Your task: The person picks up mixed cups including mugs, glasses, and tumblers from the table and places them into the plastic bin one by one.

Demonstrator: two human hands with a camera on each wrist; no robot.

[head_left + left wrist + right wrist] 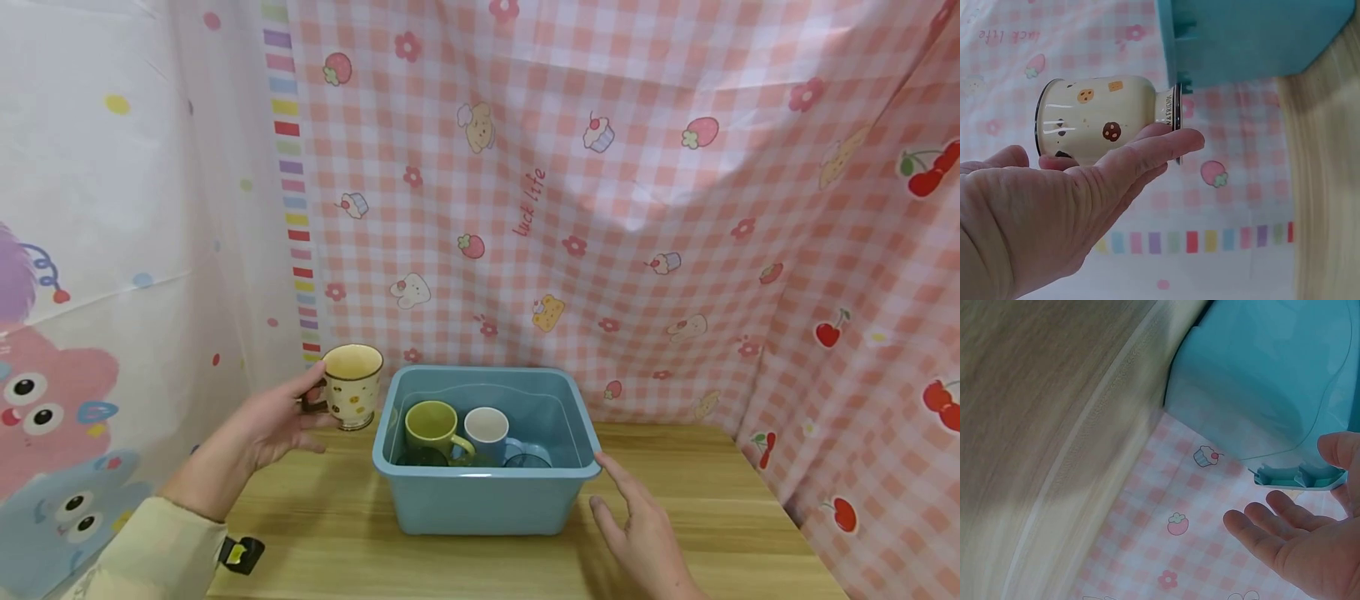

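Observation:
My left hand (279,421) holds a cream mug (354,400) by its dark handle, raised to the left of the blue bin. Cookie pictures and a dark rim mark the mug (1094,115), which is upright in the head view. Inside the bin (480,504) stand a green mug (427,421) and a white-and-blue mug (486,427). Dark glass-like rims (527,461) show at the bin's front, mostly hidden by its wall. At the bin's right front corner, my right hand (641,529) has its index fingertip right at the rim, the other fingers loosely extended.
The bin stands on a wooden table (697,500). Behind it hangs a pink checked cloth (637,208), with a white patterned cloth (217,208) at the left. Cherry-print cloth (862,350) borders the right side.

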